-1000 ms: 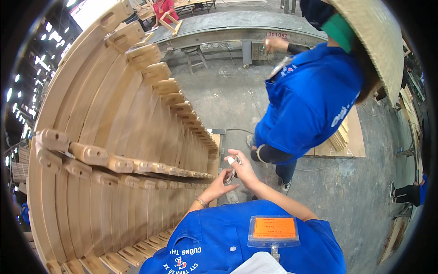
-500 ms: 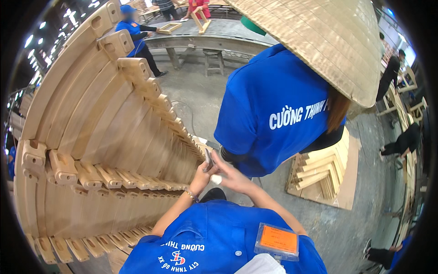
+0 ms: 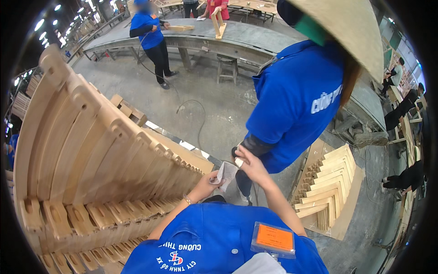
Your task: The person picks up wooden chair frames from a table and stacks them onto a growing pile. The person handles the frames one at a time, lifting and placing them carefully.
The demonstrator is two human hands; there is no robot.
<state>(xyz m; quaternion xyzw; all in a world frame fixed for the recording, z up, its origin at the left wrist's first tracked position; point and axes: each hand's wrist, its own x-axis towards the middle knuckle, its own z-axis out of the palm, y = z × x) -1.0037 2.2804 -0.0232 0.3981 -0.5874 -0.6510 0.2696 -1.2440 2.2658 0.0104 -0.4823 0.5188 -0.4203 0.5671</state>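
Note:
My left hand (image 3: 205,186) pinches a folded, pale grey sheet that looks like sandpaper (image 3: 225,174), held up in front of my body. Close to its right is my right hand (image 3: 254,168), fingers stretched forward and a little apart, with a white wrap (image 3: 238,162) around one digit. I see nothing else in that hand. Just beyond it hangs the dark-sleeved arm (image 3: 255,148) of a co-worker; whether my fingertips touch it I cannot tell. Left of my hands rises a tall stack of curved wooden pieces (image 3: 91,160) with slotted ends.
A co-worker in blue (image 3: 292,100) with a conical hat stands close ahead on the right. Behind my right side, angled wooden pieces (image 3: 328,182) lie stacked on cardboard (image 3: 351,212). A hose (image 3: 203,118) crosses the floor. People work at a long table (image 3: 196,39) farther away.
My hands have moved apart, the right one upward and rightward. The grey sheet now shows more fully in my left hand. The co-worker has turned and shifted right; my view has swung too.

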